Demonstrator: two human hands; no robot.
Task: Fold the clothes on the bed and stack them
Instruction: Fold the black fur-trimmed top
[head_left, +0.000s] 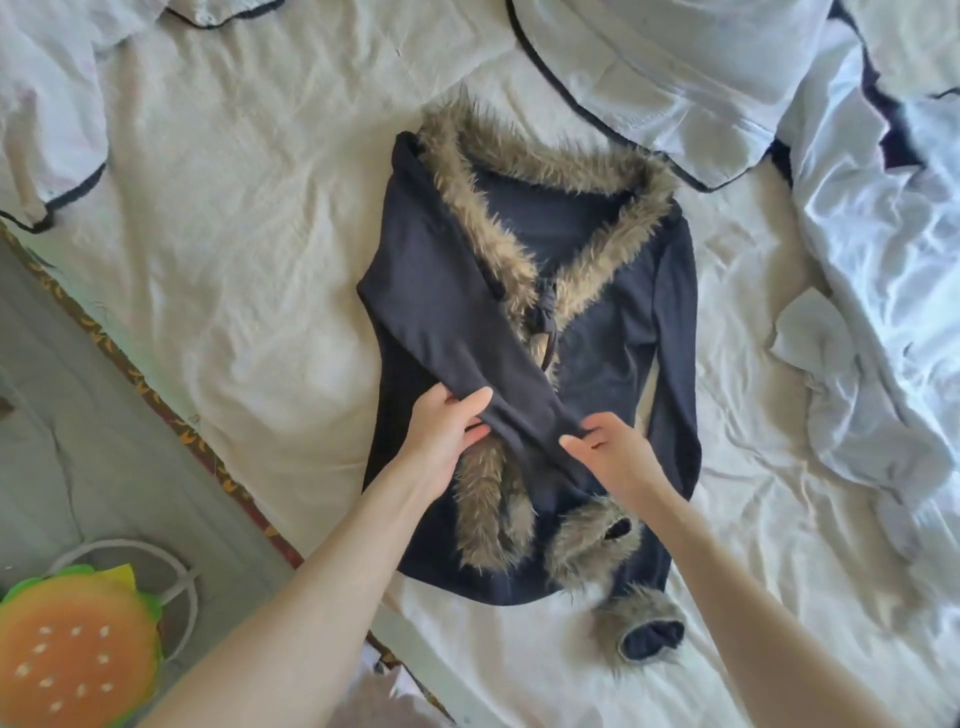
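Note:
A dark navy top (613, 332) with a brown fur collar (550, 171) lies flat on the white bed sheet (249, 260), collar away from me. Its left sleeve (457, 322) is folded diagonally across the front. My left hand (447, 431) pinches that sleeve between thumb and fingers at its lower part. My right hand (608, 452) grips the same sleeve a little further along. Its fur cuff (597, 540) lies by my right wrist. The other sleeve runs down the right side and ends in a second fur cuff (639, 629) near the hem.
White pillows with dark piping (665, 88) lie behind the top and at the far left. A crumpled white duvet (883, 322) fills the right side. The bed's patterned edge (156, 395) runs diagonally at left, with a burger-shaped cushion (72, 649) on the floor.

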